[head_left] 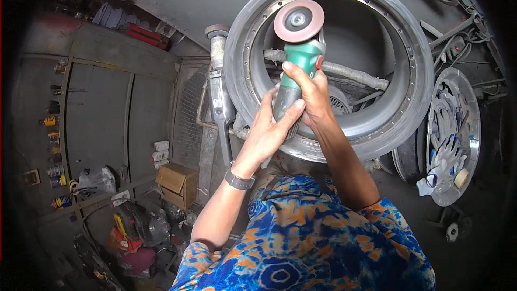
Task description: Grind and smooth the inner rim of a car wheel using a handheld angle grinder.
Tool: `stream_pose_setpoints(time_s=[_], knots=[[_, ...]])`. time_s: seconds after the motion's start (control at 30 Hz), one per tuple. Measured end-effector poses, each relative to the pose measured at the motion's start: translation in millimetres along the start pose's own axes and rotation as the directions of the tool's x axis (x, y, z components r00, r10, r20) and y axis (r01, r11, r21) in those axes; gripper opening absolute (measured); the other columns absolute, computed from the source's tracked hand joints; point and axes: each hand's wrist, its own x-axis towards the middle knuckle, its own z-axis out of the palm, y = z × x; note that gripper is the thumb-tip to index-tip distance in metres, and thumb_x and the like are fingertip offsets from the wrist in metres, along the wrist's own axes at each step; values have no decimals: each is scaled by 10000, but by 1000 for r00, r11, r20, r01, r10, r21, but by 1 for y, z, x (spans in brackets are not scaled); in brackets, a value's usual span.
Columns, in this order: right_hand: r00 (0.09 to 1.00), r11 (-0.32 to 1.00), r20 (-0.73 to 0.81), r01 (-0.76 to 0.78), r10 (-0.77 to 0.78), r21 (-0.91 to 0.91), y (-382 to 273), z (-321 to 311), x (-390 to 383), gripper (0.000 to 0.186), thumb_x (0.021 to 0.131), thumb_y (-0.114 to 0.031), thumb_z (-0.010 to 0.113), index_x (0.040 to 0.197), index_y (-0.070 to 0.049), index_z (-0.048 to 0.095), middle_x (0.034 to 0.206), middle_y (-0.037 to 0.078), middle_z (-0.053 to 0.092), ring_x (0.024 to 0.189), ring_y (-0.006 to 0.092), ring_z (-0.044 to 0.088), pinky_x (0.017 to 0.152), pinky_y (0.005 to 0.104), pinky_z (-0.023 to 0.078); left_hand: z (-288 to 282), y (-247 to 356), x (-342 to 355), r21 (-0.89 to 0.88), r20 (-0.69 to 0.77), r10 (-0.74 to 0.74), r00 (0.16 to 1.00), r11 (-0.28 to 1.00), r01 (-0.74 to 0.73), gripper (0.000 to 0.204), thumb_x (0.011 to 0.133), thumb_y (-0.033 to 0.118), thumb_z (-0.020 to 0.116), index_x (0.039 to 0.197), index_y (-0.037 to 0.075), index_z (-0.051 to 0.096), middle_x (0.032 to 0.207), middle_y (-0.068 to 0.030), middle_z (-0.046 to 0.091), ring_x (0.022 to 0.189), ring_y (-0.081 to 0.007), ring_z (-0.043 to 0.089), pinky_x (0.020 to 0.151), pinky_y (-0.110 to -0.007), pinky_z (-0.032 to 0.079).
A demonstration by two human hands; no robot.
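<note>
Dim, dusty workshop, grey panels [102, 108] left, and here's the grinder [301, 54] over the big metal wheel rim [420, 91], left hand [267, 129] and right hand [314, 94] both curled snugly round it. Right of its disc [315, 20], the rim's middle gapes open; beyond the outer edge stands a glove-filled pan [475, 124].

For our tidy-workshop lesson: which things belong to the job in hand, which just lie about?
Likely in use:
Green-and-black angle grinder, held by left hand and right hand
Round reddish disc
Large silver metal rim

Likely lying about:
Brown cardboard box
Pale fabric gloves
</note>
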Motion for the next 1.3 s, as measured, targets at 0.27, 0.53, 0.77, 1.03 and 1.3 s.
stream_pose_setpoints(time_s=[0.27,0.53,0.77,1.03,1.3], knots=[[999,997,-21,36,-35,66,2,6,24,349,918,-191,775,1159,-29,581,936,69,644,735,163,677,642,322,589,-17,-1,42,9,92,150,984,988,-152,806,1003,433,703,1573,-19,353,1411,-226,565,1333,-236,529,1131,-348,405],[993,985,-101,78,-63,154,-1,20,33,277,903,-135,769,1122,-25,639,982,33,658,853,119,635,773,293,506,-28,2,59,2,148,154,977,988,-156,927,965,598,655,1591,-2,326,1549,-352,430,1509,-426,364,1230,-469,291],[997,988,-57,65,-58,137,4,24,38,371,936,-163,753,1234,-40,569,1038,43,629,892,131,646,774,317,543,-38,2,65,24,140,164,976,985,-169,895,970,577,664,1571,-15,364,1535,-353,447,1502,-422,377,1225,-466,297],[989,981,-99,121,-107,149,13,36,37,304,904,-84,753,1159,-23,601,1022,29,654,882,103,631,799,277,500,-45,-6,63,-128,165,125,978,986,-104,819,992,510,673,1552,-21,398,1488,-316,509,1461,-372,437,1196,-430,339],[993,997,-92,75,-74,9,31,40,30,259,878,-97,773,1088,-11,648,969,41,685,823,111,648,734,287,520,-48,-38,48,-270,136,-19,991,961,55,800,1010,432,685,1586,-11,350,1503,-241,504,1396,-275,487,1176,-389,362]])
